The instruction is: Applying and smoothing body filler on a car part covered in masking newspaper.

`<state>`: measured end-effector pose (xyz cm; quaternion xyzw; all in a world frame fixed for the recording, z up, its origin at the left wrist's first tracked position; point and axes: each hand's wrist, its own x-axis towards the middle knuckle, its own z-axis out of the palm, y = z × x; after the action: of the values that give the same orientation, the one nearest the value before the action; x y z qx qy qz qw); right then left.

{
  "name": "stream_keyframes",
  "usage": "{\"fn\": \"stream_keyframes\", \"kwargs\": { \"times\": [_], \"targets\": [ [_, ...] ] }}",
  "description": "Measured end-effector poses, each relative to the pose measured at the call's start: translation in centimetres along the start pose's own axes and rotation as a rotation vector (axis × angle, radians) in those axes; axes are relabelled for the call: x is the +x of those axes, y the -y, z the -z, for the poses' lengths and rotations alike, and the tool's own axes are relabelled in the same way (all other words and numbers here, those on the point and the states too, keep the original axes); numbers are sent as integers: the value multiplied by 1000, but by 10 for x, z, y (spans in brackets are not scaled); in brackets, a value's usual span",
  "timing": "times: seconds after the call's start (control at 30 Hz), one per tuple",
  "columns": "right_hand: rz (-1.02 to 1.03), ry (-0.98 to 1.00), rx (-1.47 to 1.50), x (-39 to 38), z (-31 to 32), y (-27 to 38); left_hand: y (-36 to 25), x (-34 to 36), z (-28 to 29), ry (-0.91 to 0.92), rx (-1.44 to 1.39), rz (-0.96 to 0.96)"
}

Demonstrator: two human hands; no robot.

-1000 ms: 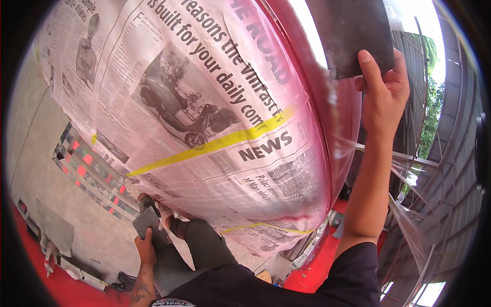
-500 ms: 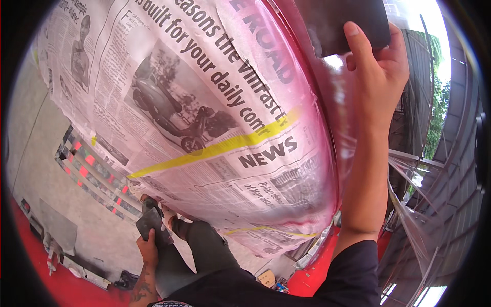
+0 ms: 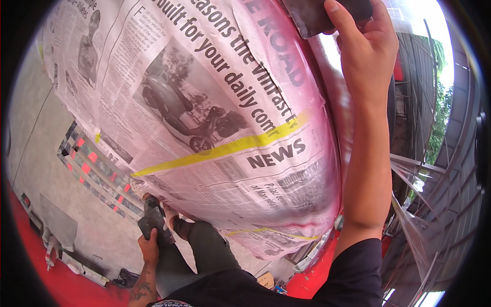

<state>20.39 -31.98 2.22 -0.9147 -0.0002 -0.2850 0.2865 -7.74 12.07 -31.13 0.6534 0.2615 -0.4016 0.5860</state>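
Note:
My right hand [image 3: 365, 53] is raised at the upper right, closed round a dark, flat rectangular pad [image 3: 311, 19] with the thumb over its near edge. The pad lies against or just above a glossy dark red curved panel [image 3: 319, 61]; contact cannot be made out. Newspaper masking [image 3: 199, 102], dusted pink toward the panel, covers the large bulging surface to the left. A strip of yellow tape [image 3: 220, 153] crosses it. Low on the left, beside my leg, my left hand [image 3: 148, 249] is closed on a dark grey flat rectangular piece [image 3: 154, 223], its kind unclear.
A second yellow tape strip [image 3: 273, 230] crosses the lower paper. Black and red slatted pieces [image 3: 97, 174] lie on the concrete floor [image 3: 38, 148]. Red flooring [image 3: 319, 271] borders it. Clear plastic sheeting [image 3: 411, 230] hangs at right before a corrugated metal wall [image 3: 450, 204].
My right hand and its dark pad have shifted up and left in the picture. The papered surface appears slightly farther right. My left hand keeps its hold, almost unmoved.

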Motion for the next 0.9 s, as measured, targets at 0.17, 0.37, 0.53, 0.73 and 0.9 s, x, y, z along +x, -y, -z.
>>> {"fn": "stream_keyframes", "kwargs": {
  "times": [0.17,0.37,0.53,0.73,0.9],
  "targets": [
    [5,21,-53,2,-1,6,-3,-2,-1,-6,-17,7],
    [-8,9,-47,5,-2,-6,-9,-3,-2,-7,19,-14],
    [-61,76,73,7,-2,9,-10,-4,-2,-14,26,-6],
    [-25,73,-57,7,-2,8,-4,-1,-1,-4,-8,-7],
    [50,27,-53,2,-5,13,-9,-3,-2,-1,-2,2]
  ]
}}
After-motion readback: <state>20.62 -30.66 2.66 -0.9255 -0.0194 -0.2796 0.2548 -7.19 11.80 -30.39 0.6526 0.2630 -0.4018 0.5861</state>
